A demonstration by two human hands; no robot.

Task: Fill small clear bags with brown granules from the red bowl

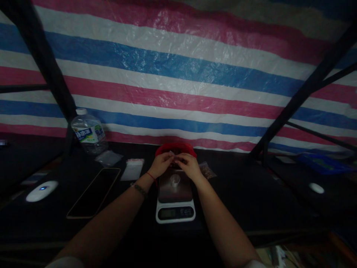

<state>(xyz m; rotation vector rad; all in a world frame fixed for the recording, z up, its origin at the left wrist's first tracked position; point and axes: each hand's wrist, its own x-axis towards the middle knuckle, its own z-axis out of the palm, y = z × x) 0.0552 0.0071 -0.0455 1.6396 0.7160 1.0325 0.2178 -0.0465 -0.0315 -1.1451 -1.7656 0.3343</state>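
Observation:
Both hands meet over the near side of a red bowl (159, 150) with dark contents. My left hand (161, 164) and my right hand (190, 166) have bent fingers pinched together on what looks like a small clear plastic bag (171, 153); it is dim and mostly hidden by the fingers. Just below them is a kitchen scale (175, 195), with a small clear cup (175, 180) standing on its metal plate. Beside my right wrist lies a clear bag of brown bits (206, 170). A stack of small zip bags (132, 169) is left of my left hand.
To the left lie a phone (94, 192), a white mouse-shaped device (41, 191) and a crumpled clear bag (108, 158). A large plastic bottle (88, 132) stands behind them. Black frame bars slant up on both sides before a striped sheet (173, 78). At far right are a blue package (325, 163) and a white object (317, 188).

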